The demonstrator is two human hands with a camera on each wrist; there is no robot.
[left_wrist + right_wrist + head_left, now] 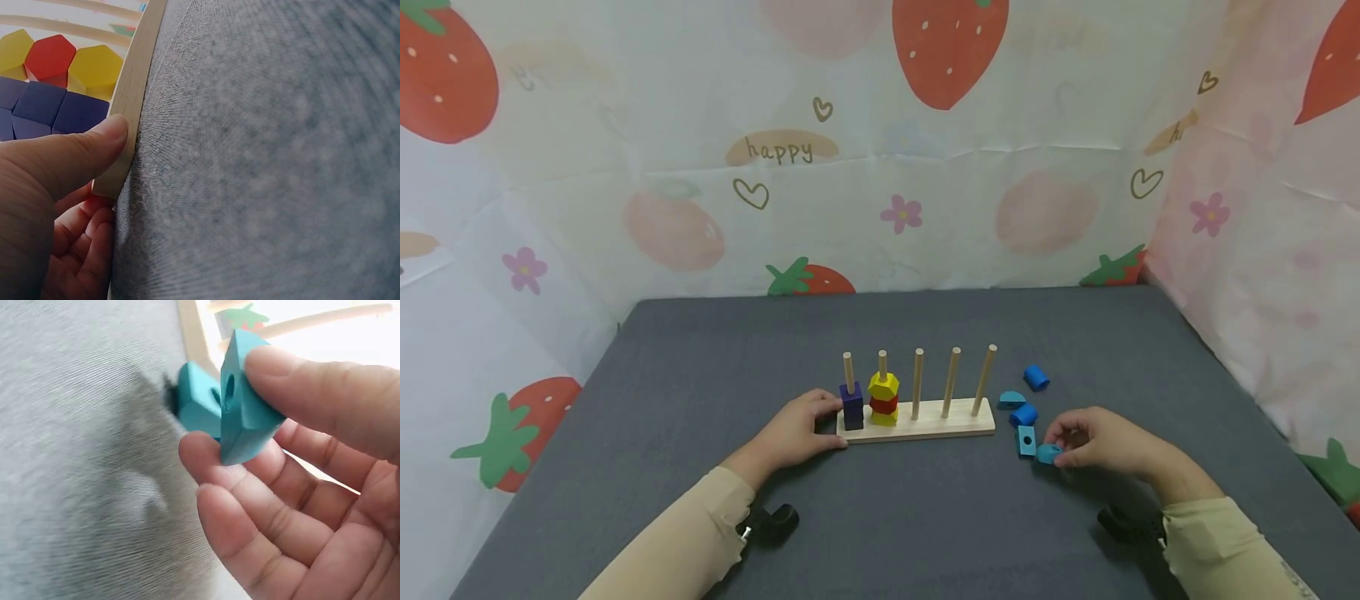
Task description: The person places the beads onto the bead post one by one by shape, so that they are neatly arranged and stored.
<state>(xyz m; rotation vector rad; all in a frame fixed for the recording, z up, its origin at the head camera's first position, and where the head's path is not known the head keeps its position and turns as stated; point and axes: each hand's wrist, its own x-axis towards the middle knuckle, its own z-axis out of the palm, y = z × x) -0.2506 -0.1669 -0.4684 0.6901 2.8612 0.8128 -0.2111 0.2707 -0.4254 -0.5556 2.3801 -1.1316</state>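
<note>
You are bracing the wooden stand (pixel 958 427) at its left end with your left hand (pixel 793 429); this grip is pinching the base, the thumb pressing the front edge and the fingers curling round the end. The navy blocks (pixel 852 407) and the yellow and red stack (pixel 883 407) are occupying the two pegs nearest that hand, while three bare pegs (pixel 918 383) are standing to their right.

With your right hand (pixel 1105 446) you are pinching a teal block (pixel 247 415) between thumb and fingers, to the right of the stand and just beside a second teal block (pixel 1026 451); whether it is touching the surface (pixel 880 525), you cannot tell. Its hole is facing sideways in the right wrist view, clear of your thumb.

For good handling, you should be gripping only the outer faces, leaving the hole free, and lifting cleanly so that you are not nudging the blue blocks (pixel 1037 377) nearby. Your left hand should be steadying the base without tilting it.
</note>
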